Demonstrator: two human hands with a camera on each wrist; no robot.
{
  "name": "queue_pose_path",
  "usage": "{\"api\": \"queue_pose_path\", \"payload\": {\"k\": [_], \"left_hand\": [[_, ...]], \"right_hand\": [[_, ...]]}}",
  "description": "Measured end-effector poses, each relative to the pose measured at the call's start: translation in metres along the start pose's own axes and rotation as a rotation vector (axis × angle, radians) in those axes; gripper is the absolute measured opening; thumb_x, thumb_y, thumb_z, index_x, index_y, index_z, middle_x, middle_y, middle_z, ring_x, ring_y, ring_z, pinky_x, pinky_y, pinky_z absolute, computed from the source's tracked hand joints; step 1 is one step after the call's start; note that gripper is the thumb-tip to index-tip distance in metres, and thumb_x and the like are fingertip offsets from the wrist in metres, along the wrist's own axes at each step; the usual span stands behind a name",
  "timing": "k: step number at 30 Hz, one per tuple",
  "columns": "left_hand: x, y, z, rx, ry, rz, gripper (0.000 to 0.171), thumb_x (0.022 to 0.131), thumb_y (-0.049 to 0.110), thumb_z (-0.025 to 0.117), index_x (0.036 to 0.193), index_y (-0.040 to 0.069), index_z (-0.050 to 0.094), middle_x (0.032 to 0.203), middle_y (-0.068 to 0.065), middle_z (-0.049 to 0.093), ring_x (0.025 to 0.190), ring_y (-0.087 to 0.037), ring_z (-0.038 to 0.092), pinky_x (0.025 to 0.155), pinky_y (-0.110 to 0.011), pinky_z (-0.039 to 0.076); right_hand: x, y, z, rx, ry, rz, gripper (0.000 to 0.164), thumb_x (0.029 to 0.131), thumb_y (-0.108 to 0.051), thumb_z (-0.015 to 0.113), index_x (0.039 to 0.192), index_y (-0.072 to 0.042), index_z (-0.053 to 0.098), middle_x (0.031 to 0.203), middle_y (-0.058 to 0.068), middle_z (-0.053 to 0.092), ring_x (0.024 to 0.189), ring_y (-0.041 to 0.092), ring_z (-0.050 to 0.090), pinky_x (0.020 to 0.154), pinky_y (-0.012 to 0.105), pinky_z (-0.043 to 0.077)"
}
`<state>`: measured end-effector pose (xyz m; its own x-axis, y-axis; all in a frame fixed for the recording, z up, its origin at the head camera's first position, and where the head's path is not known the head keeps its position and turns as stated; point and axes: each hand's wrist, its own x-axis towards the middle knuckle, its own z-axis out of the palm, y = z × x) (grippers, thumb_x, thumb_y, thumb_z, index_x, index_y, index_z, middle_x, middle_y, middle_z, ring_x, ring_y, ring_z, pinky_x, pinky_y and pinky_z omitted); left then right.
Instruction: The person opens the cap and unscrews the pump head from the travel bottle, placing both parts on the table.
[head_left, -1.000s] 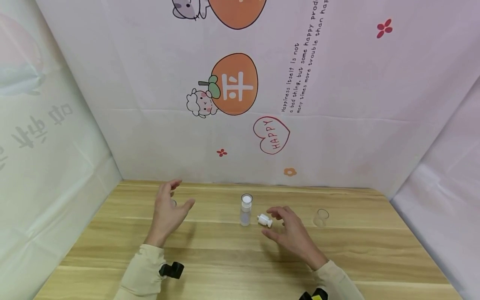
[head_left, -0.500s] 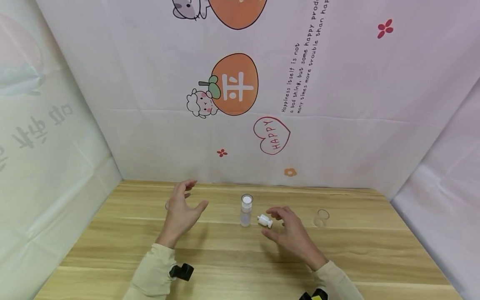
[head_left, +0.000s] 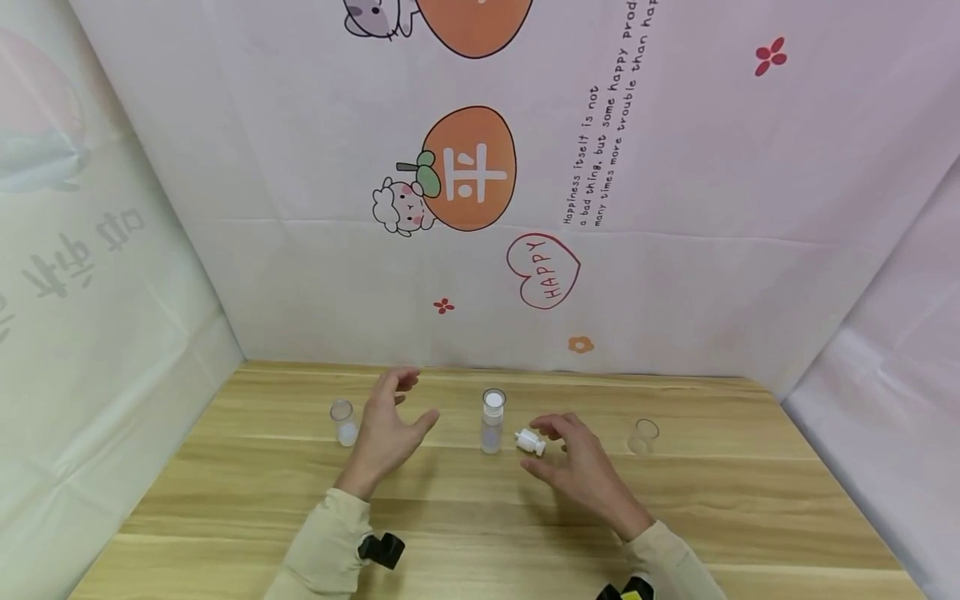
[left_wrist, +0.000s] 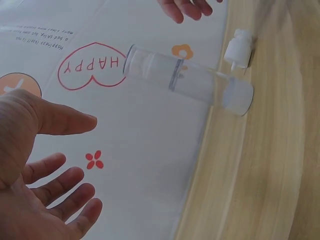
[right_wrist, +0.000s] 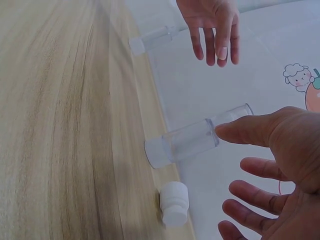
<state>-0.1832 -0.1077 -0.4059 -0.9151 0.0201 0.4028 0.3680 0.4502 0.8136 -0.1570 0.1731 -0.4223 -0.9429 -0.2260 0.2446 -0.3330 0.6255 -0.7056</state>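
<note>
In the head view, a clear cylindrical bottle with a white part inside its upper end stands upright mid-table. To its right a small white pump head lies on its side. My right hand hovers beside the pump head, thumb and fingers spread apart and holding nothing. On the bottle's left, my left hand is held with fingers apart and nothing between them. The left wrist view shows this bottle and the pump head beyond the left fingers. In the right wrist view the right thumb overlaps the bottle.
Behind the left hand stands a clear container with a white bottom. A clear cap rests on the wooden table to the right. A printed sheet rises along the table's back edge.
My left hand has moved rightward toward the bottle, uncovering the clear container on the left. The right hand, bottle and pump head have stayed in place.
</note>
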Motion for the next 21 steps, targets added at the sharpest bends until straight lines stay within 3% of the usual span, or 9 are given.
{"api": "queue_pose_path", "payload": {"k": [13, 21], "left_hand": [[-0.002, 0.0, 0.023, -0.06, -0.078, -0.043, 0.054, 0.082, 0.001, 0.081, 0.13, 0.001, 0.056, 0.125, -0.012, 0.061, 0.115, -0.031, 0.056, 0.101, -0.053, 0.046], [-0.004, -0.002, 0.038, -0.079, -0.126, -0.027, 0.052, 0.083, 0.002, 0.08, 0.13, 0.0, 0.057, 0.123, -0.013, 0.061, 0.113, -0.033, 0.056, 0.098, -0.054, 0.048]], "right_hand": [[-0.001, -0.001, 0.0, -0.019, 0.013, -0.033, 0.044, 0.079, -0.01, 0.088, 0.118, -0.003, 0.068, 0.105, 0.012, 0.063, 0.099, 0.031, 0.061, 0.085, 0.051, 0.052], [-0.001, -0.003, 0.0, -0.027, 0.003, -0.015, 0.042, 0.081, -0.01, 0.086, 0.119, -0.004, 0.068, 0.107, 0.011, 0.063, 0.1, 0.026, 0.06, 0.086, 0.045, 0.052]]}}
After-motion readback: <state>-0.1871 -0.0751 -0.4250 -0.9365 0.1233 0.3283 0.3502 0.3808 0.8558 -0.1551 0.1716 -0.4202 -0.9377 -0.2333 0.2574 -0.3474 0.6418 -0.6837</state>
